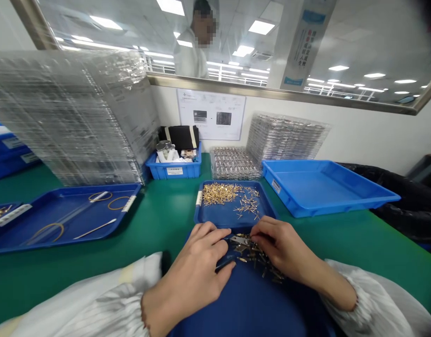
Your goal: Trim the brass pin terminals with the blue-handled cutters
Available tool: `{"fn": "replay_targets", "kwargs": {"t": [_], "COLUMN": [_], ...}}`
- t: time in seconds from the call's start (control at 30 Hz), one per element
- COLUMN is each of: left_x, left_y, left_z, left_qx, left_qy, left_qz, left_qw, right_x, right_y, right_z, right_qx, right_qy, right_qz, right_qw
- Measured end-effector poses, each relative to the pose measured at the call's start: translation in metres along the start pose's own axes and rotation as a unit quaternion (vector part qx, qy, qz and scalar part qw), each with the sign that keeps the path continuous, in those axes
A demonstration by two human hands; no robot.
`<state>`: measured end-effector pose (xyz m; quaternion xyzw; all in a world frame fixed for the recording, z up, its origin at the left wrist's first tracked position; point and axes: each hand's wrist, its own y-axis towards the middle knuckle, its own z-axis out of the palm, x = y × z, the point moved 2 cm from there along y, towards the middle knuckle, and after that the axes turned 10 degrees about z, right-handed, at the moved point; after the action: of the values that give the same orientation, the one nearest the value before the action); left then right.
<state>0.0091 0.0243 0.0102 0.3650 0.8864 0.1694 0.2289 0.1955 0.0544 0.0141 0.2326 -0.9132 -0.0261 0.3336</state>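
Note:
Over the near dark blue tray [250, 299], my left hand [201, 262] curves around a dark tool with a flat metal end [239, 240]. My right hand [281, 241] is pinched at the right of that metal end; what its fingertips hold is too small to make out. Between and below the hands lies a pile of small brass-coloured pins [260, 257]. Just beyond, a second blue tray [215, 214] holds a heap of golden pins [220, 193] on its left and looser ones on its right.
A light blue tray [317, 182] stands at the right. At the left are a blue tray [75, 215] with rubber bands and a swab, and tall stacked clear trays [78, 117]. A blue bin [175, 170] stands behind. A person [197, 42] shows in the window.

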Motion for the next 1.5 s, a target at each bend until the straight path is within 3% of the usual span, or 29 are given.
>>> {"fn": "replay_targets", "kwargs": {"t": [0.47, 0.7, 1.07, 1.3, 1.43, 1.5], "left_x": [-0.0009, -0.0040, -0.0038, -0.0092, -0.0079, -0.0063], "left_y": [-0.0004, -0.0010, -0.0012, 0.0004, 0.0021, 0.0028], "left_z": [0.0022, 0.0002, 0.0007, -0.0048, -0.0057, -0.0046], "left_qx": [-0.009, -0.046, -0.052, -0.134, -0.156, -0.136], "left_qy": [0.010, 0.035, 0.034, 0.009, -0.038, -0.047], "left_qz": [-0.003, 0.011, 0.016, 0.047, -0.005, -0.020], "left_qw": [1.000, 0.998, 0.998, 0.990, 0.987, 0.989], "right_x": [-0.0015, -0.0017, -0.0001, 0.0007, -0.0044, -0.0037], "right_y": [0.0006, 0.0016, 0.0007, 0.0014, 0.0045, 0.0046], "right_z": [0.0034, 0.0026, 0.0028, 0.0032, 0.0056, 0.0046], "right_qx": [0.013, -0.014, -0.027, -0.088, -0.044, -0.015], "right_qy": [0.038, 0.064, 0.078, 0.164, 0.278, 0.264], "right_qz": [0.027, 0.047, 0.055, 0.058, 0.117, 0.123], "right_qw": [0.999, 0.997, 0.995, 0.981, 0.952, 0.957]}}
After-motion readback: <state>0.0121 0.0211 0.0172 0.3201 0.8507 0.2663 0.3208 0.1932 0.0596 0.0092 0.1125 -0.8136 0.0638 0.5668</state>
